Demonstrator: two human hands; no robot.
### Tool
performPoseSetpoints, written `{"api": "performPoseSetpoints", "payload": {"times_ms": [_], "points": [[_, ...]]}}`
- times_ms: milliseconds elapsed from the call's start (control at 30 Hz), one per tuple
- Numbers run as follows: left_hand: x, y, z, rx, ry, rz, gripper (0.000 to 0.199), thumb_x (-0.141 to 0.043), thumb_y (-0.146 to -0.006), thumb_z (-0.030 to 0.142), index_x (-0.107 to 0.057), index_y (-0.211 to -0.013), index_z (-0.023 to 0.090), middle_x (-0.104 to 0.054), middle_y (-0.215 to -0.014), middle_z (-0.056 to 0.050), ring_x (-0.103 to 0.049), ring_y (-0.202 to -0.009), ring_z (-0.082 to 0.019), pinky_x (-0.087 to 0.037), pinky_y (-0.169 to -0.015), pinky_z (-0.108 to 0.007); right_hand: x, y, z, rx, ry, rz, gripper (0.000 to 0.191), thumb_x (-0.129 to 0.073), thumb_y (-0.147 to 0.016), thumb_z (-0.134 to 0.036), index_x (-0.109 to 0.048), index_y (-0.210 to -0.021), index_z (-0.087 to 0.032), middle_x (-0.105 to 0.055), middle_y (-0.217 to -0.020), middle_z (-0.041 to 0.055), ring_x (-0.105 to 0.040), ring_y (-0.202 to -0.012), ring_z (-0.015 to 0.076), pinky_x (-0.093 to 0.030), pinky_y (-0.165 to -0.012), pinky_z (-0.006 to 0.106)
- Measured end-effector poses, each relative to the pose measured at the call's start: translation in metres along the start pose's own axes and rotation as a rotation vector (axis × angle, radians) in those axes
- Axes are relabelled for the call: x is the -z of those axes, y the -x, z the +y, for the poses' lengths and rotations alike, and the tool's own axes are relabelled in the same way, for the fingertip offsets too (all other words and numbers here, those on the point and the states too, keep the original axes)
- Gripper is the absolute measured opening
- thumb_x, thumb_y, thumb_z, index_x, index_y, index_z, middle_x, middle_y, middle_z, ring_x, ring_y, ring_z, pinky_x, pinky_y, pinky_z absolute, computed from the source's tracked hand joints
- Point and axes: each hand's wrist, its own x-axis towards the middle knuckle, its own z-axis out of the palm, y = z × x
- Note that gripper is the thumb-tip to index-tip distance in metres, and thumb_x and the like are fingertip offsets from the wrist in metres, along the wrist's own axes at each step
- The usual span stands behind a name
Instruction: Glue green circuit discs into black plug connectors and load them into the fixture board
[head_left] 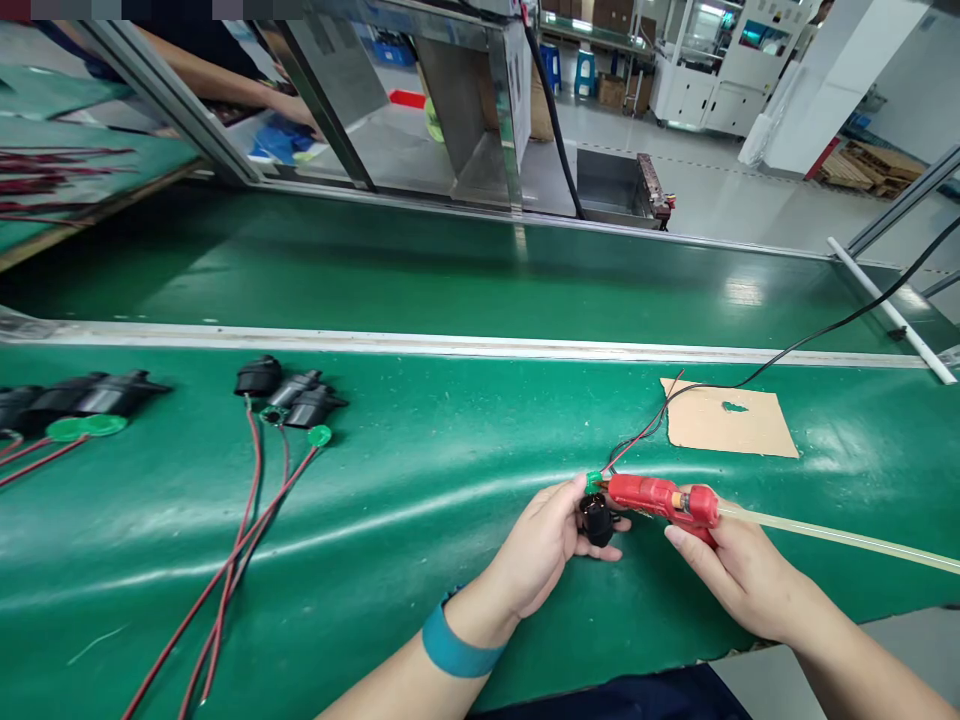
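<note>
My left hand (536,545) grips a black plastic housing (598,520) and a small green disc (593,482) just above it. A thin red and a black wire lead up from the disc. In my right hand (746,580) is a red hot glue gun (652,495), its nozzle pointing left at the green disc, very close to or touching it. A long pale glue stick (840,540) sticks out of its rear. My right fingers are wrapped round the handle, partly hidden behind the gun.
Similar black housings (311,400) with green discs and red wires (240,545) lie to the left, with more black housings (105,395) at the far left. A cardboard piece (727,420) and a black cable (832,330) are at right. Behind runs a green conveyor belt (450,275); another person's arm (225,80) shows beyond.
</note>
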Motion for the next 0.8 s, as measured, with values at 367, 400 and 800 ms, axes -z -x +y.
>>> {"api": "performPoseSetpoints", "payload": {"times_ms": [367,400,800], "points": [[0.001,-0.002,-0.002,-0.002,-0.008,0.011,0.047,-0.058,-0.093,0.055,-0.074,-0.104,0.012,-0.076,-0.101,-0.018,-0.071,-0.089,-0.03,-0.063,-0.068,-0.042,0.0,0.001,-0.003,0.051,0.056,0.025,0.017,-0.043,-0.107,-0.03,-0.057,-0.114,-0.025,-0.062,-0.099,0.0066,-0.061,-0.089,0.0222,-0.054,-0.078,0.037],[0.001,-0.003,-0.002,-0.007,-0.015,0.018,0.046,-0.059,-0.093,0.054,-0.074,-0.104,0.012,-0.076,-0.101,-0.018,-0.071,-0.09,-0.03,-0.062,-0.068,-0.042,0.0,0.001,-0.004,0.064,0.067,0.03,0.016,-0.043,-0.106,-0.03,-0.056,-0.115,-0.025,-0.061,-0.099,0.0066,-0.06,-0.089,0.0222,-0.054,-0.077,0.037],[0.0,-0.002,-0.001,-0.084,-0.16,0.087,0.051,-0.063,-0.087,0.059,-0.076,-0.1,0.011,-0.075,-0.089,-0.013,-0.069,-0.087,-0.028,-0.063,-0.066,-0.039,0.005,-0.001,-0.016,0.108,0.152,0.011,0.014,-0.041,-0.106,-0.024,-0.053,-0.113,-0.023,-0.063,-0.102,0.0076,-0.062,-0.088,0.022,-0.055,-0.074,0.036]]}}
